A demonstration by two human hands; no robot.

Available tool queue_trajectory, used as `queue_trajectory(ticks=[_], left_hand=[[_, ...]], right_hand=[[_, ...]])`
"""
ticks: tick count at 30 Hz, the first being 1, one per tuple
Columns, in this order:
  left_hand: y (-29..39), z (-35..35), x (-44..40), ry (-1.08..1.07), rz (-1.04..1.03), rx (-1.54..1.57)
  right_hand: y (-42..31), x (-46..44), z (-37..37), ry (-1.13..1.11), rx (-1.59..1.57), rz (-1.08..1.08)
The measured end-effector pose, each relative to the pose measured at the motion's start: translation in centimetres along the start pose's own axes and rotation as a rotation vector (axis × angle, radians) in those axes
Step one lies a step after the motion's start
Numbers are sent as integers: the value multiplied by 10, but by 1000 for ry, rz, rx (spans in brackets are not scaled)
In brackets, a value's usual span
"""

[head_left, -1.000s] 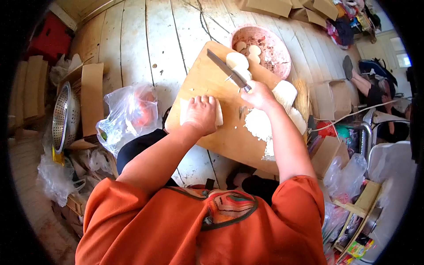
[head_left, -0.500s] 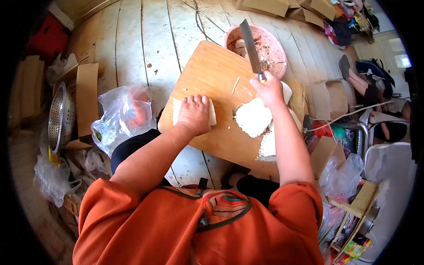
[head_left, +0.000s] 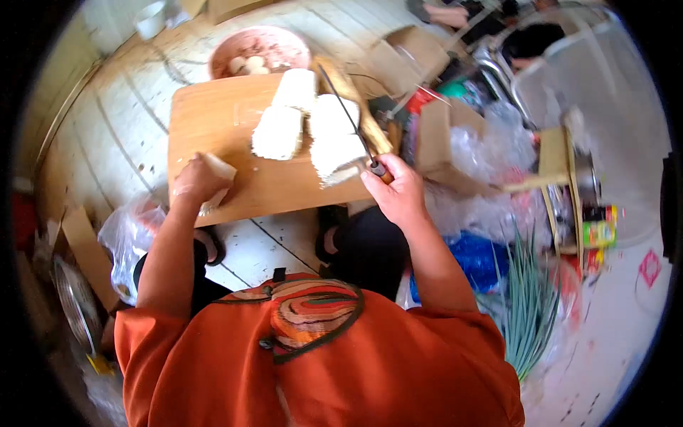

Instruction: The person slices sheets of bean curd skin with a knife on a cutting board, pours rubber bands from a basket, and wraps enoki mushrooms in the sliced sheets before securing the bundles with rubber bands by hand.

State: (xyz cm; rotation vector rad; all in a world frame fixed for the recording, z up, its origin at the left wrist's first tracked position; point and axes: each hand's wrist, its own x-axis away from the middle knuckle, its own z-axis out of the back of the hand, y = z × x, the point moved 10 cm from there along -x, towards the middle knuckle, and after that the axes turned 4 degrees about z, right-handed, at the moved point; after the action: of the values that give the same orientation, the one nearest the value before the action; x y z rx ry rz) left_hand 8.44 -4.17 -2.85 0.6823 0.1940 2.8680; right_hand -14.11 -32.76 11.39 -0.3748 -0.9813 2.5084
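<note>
My left hand (head_left: 200, 183) is closed round a white slab (head_left: 222, 168), tilted on its edge at the left front of the wooden cutting board (head_left: 213, 114). The slab's kind is unclear. A cleaver (head_left: 345, 110) is gripped by its handle in my right hand (head_left: 398, 191), its blade seen nearly edge-on and pointing away. Below or beside that blade lie white piles with ragged, finely cut edges, including one pile (head_left: 277, 133) at the board's middle and another (head_left: 337, 153) nearest my right hand. I cannot tell whether the blade touches them.
Behind the board stands a pink basin (head_left: 220, 57) with pale round pieces inside. A wooden log-like piece (head_left: 373, 132) lies along the board's right edge. Green onions (head_left: 526, 306), a blue bag (head_left: 478, 262) and an open cardboard box (head_left: 445, 142) are to the right; a clear plastic bag (head_left: 128, 231) is left.
The view has turned to the right. My left hand has gone from lying on the slab to gripping and tilting it. The cleaver has come down from upright to over the piles.
</note>
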Motion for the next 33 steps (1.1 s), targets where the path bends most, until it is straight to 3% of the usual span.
queue_trajectory(ticks=[2,3,6,11,18,22,24,26,28,30,32,33], left_hand=[[12,-29,-13,-156,-190,148],[12,-34,-15,-93,-186,235],[20,-64,-7,-253,-176,382],[18,-71,-6,-107,-110,281],[13,-56,2,-8,-154,199],[16,-14,20,111,-288,254],[11,2,32,110,-332,173],[-6,12,37,79,-328,258],[-43,4,6,99,-514,202],[-66,-15,-12,-104,-403,92],[-52,-13,35,-272,-30,484],[-44,-17,35,-327,-64,476]], right_hand=[[30,37,43,214,-34,-85],[41,54,61,302,29,-79],[92,112,86,369,128,-258],[181,207,92,412,240,-535],[254,293,93,609,412,-653],[285,299,89,593,454,-663],[331,306,64,345,322,-880],[348,306,47,302,317,-887],[351,315,39,294,316,-898],[322,318,51,364,355,-871],[300,330,67,418,418,-873],[293,335,76,483,407,-823]])
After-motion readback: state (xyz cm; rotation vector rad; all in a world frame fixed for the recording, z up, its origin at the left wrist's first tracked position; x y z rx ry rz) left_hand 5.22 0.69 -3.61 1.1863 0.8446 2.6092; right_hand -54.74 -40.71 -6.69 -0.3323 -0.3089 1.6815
